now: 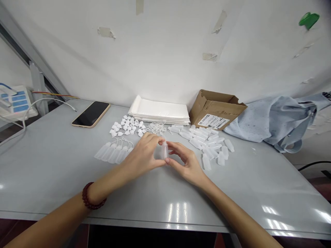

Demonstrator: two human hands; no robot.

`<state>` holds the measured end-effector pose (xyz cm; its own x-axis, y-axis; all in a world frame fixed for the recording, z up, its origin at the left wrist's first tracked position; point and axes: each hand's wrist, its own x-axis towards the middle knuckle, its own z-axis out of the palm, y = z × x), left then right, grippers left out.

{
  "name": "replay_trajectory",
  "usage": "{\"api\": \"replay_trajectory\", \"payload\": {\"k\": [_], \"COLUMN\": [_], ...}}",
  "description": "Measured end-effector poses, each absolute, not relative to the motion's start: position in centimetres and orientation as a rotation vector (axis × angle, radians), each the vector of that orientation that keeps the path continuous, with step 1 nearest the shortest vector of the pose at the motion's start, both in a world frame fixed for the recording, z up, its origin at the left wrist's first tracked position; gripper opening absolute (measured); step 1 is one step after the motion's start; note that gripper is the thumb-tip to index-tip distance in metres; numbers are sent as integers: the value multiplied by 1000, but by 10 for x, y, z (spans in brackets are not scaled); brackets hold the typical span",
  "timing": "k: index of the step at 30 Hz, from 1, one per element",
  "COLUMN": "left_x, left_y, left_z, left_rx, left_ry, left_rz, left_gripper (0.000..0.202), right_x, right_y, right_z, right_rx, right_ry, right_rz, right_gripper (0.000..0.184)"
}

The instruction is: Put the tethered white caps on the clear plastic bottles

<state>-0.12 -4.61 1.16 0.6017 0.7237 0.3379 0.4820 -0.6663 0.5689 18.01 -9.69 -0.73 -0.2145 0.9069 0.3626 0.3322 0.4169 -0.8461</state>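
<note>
Both hands meet over the middle of the grey table (51, 179), holding one small translucent plastic bottle (164, 150) upright. My left hand (144, 153), with a dark red bead bracelet on the wrist, pinches the bottle's top and side. My right hand (184, 162) grips it from the right, fingers curled around it. A row of finished bottles with looped cords (112, 151) lies just left of my hands. Loose empty bottles (207, 143) lie to the right. Small white caps (126, 125) and a tangle of white cords (156, 128) lie behind.
A stack of white padded envelopes (159, 111) and an open cardboard box (216, 108) stand against the wall. A phone (91, 113) lies face up at back left. A light blue cloth bag (274, 120) rests at right. Cables and a white device (15, 103) are far left.
</note>
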Motion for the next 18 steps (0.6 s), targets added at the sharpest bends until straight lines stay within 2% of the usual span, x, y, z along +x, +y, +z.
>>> {"api": "replay_trajectory", "payload": {"k": [4,10,14,18], "left_x": [-16,-31,-32,-29], "left_y": [-47,-49,-49,-51], "left_z": [11,4,3,5], "left_rx": [2376,2458,2445,2400], "left_ry": [955,924,936,933], "left_rz": [741,741,757,697], "left_gripper": [47,48,56,59], "right_x": [176,168,167,168], "right_y": [-98,-96,-93,-92], "right_z": [-6,-12,-16,-20], "right_rx": [-980,-922,-915,-930], "right_ry": [-1821,-1910,-1902,-1896], "right_rz": [781,696,654,668], "right_gripper": [50,52,55,65]}}
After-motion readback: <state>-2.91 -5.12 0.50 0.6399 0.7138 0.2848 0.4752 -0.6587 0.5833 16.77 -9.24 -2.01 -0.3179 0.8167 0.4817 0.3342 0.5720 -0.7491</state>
